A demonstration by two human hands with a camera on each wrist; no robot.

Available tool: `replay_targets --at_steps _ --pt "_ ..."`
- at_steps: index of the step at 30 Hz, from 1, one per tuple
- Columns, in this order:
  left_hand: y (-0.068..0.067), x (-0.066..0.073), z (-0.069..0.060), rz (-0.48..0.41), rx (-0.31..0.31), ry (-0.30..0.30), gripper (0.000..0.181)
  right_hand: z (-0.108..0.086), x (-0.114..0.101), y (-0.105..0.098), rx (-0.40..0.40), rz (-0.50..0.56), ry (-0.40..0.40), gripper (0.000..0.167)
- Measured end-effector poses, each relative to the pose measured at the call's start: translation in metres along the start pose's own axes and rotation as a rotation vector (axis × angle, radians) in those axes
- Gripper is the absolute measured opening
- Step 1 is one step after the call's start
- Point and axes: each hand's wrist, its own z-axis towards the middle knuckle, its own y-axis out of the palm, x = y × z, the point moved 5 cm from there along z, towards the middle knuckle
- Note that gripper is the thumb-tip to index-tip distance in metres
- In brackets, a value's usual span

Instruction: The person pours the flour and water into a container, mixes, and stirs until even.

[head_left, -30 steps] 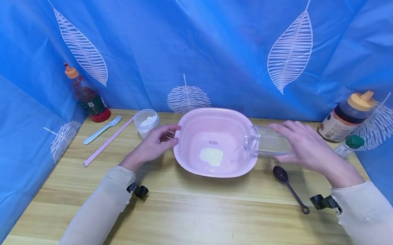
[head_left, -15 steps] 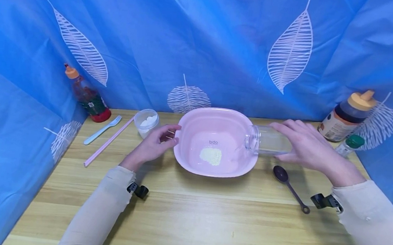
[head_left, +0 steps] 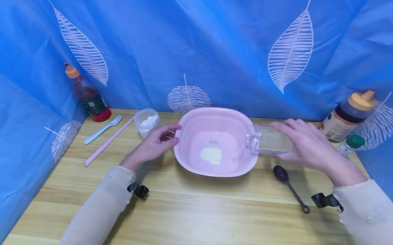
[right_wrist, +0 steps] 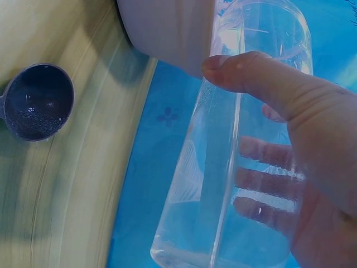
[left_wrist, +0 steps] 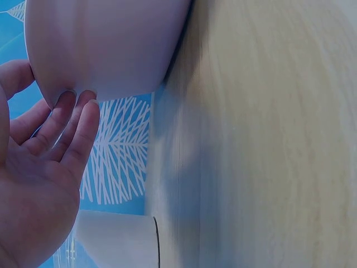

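Observation:
A pink bowl (head_left: 227, 167) stands on the table with a pale, wet-looking patch of powder (head_left: 211, 155) on its bottom. My left hand (head_left: 156, 144) holds the bowl's left edge, thumb and fingertips against it in the left wrist view. Over on the right, my right hand (head_left: 303, 145) grips a clear jar (head_left: 271, 140) that lies tipped on its side, its mouth over the bowl's right rim. A thin, clear stream seems to run from the mouth into the bowl. In the right wrist view the thumb and fingers wrap the clear jar (right_wrist: 217, 167).
A dark measuring spoon (head_left: 285, 179) lies right of the bowl. Left are a tub of white stuff (head_left: 147, 123), pink chopsticks (head_left: 108, 143) and a blue fork (head_left: 102, 130). Bottles stand at both back corners: a red sauce bottle (head_left: 91, 97), a dark sauce bottle (head_left: 344, 116) and a green-capped shaker (head_left: 350, 145).
Both hands stay almost where they were, and the jar keeps its tilt. The lettering on the bowl's bottom looks more distorted now.

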Motion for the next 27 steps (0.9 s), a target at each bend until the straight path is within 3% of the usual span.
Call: replay_targets --at_steps 27 --pt "-0.0004 0.0008 -0.0007 -0.002 0.007 0.01 0.05 0.0025 -0.0008 -0.0058 0.008 -0.031 -0.005 0.09"
